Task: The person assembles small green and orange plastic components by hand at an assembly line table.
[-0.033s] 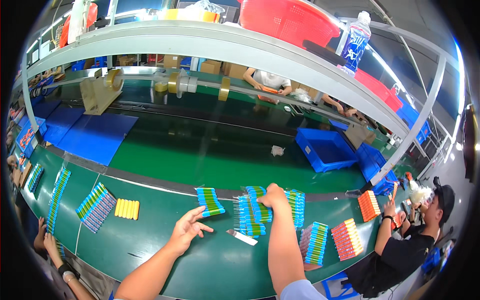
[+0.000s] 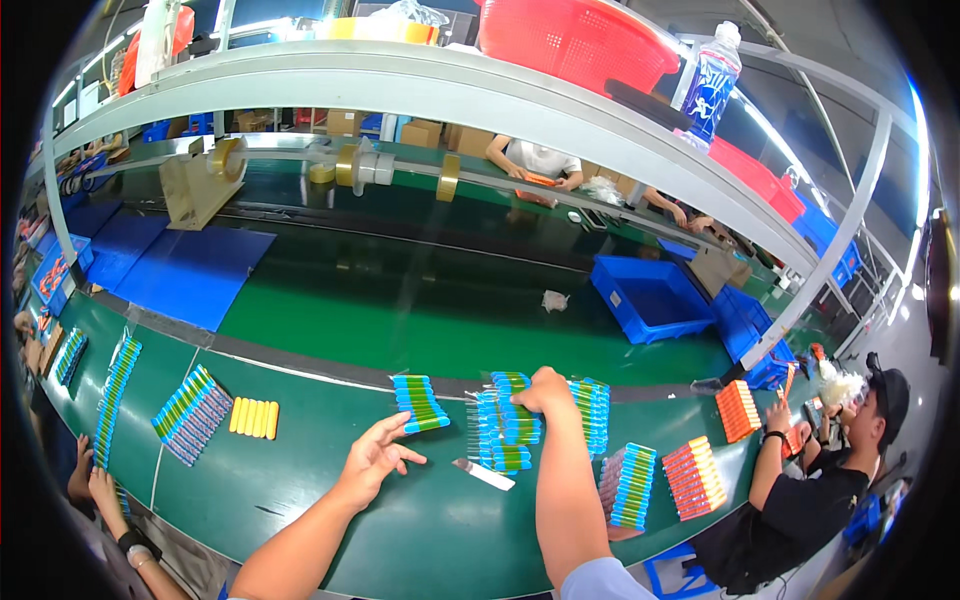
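Observation:
My right hand (image 2: 543, 390) is closed on a pack of blue-and-green wrapped sticks (image 2: 518, 430), its fingers curled over the upper right end. This pack overlaps similar packs beneath it, and another blue-and-green pack (image 2: 590, 415) lies just to the right. My left hand (image 2: 375, 458) is open with fingers spread. One fingertip meets or nearly meets the lower left edge of a smaller pack (image 2: 420, 403); contact is unclear. Between my hands, near the stack, lies a flat white strip with a dark pointed end (image 2: 485, 475).
Right of my arm stand a blue-and-green bundle (image 2: 628, 487) and orange bundles (image 2: 693, 478). To the left lie yellow sticks (image 2: 254, 418) and another bundle (image 2: 192, 415). A metal shelf (image 2: 400, 75) spans overhead. Beyond sits a blue bin (image 2: 655, 298). A person (image 2: 820, 480) works at right.
My right hand and the pack under it have shifted very slightly left. My left hand looks unchanged.

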{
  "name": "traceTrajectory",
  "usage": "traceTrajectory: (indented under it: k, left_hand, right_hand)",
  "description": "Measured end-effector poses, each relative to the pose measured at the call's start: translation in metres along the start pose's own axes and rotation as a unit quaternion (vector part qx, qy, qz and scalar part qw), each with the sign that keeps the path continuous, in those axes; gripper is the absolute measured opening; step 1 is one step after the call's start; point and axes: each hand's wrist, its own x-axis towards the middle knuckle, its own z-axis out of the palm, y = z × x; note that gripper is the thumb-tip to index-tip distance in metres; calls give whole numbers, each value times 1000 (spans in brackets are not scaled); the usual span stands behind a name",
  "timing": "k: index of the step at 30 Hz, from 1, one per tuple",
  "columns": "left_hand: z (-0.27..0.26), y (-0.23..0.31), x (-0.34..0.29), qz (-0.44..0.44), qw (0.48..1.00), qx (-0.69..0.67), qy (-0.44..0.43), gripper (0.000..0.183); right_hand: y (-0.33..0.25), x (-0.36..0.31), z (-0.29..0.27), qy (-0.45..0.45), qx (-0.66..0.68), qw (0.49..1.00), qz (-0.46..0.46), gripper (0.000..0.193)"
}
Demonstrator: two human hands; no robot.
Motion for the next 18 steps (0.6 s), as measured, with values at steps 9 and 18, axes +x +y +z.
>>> traceTrajectory:
  k: [9,18]
  left_hand:
    - [-1,0,0,-10,1000,3,-4,69]
    - [1,1,-1,-11,1000,5,-3,69]
  right_hand:
    - [3,4,-11,-152,197,968,-20,40]
    - [-15,-19,-23,-143,409,900,-43,27]
